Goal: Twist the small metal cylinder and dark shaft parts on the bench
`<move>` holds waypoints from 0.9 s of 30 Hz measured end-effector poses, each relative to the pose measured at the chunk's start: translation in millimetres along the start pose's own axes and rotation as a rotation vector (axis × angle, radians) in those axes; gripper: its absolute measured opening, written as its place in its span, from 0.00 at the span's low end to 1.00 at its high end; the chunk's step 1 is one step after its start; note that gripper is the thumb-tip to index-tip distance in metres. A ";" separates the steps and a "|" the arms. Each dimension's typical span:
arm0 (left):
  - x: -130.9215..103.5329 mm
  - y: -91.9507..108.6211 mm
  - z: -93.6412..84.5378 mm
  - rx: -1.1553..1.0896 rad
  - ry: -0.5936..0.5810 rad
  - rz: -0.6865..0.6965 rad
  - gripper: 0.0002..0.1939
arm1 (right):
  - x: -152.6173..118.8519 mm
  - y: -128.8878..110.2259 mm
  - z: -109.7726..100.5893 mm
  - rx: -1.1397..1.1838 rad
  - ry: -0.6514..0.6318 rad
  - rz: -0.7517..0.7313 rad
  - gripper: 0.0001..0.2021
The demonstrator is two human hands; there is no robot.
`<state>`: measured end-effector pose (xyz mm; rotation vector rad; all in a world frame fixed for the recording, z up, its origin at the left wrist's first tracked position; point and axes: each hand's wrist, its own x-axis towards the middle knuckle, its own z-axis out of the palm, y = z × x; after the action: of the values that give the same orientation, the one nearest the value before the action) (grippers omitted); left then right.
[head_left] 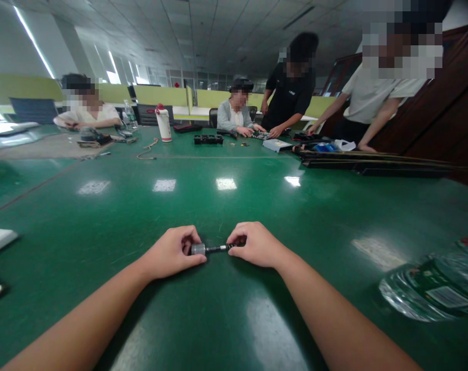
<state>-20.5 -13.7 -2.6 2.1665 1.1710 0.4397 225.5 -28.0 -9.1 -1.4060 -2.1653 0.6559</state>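
Observation:
My left hand pinches a short grey cylinder between thumb and fingers, low over the green table. A thin dark rod with a silvery end runs from this cylinder towards the right. At that end, my right hand is closed on a small black ridged piece, mostly covered by the fingers. Rod and ridged piece lie in one line and look to be in contact; whether they are fixed together I cannot tell.
A large clear bottle lies at the right. White objects sit at the left edge. Farther back on the green table stand a white tumbler, a black part and long dark strips. Several people work around the far side.

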 end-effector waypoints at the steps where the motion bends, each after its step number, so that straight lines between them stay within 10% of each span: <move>1: 0.0 -0.2 0.0 -0.002 -0.001 -0.001 0.13 | 0.2 -0.5 1.9 0.006 0.002 -0.008 0.06; 10: -0.1 -2.3 1.5 -0.025 -0.005 0.036 0.14 | 1.9 -14.2 24.4 0.256 0.038 -0.077 0.19; 27: -0.2 0.2 0.0 0.032 -0.029 0.063 0.19 | 2.3 -16.6 26.0 0.093 0.018 -0.154 0.08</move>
<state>-20.5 -13.9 -2.4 2.2353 1.1032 0.4182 197.0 -35.4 -18.7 -1.1798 -2.1738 0.6747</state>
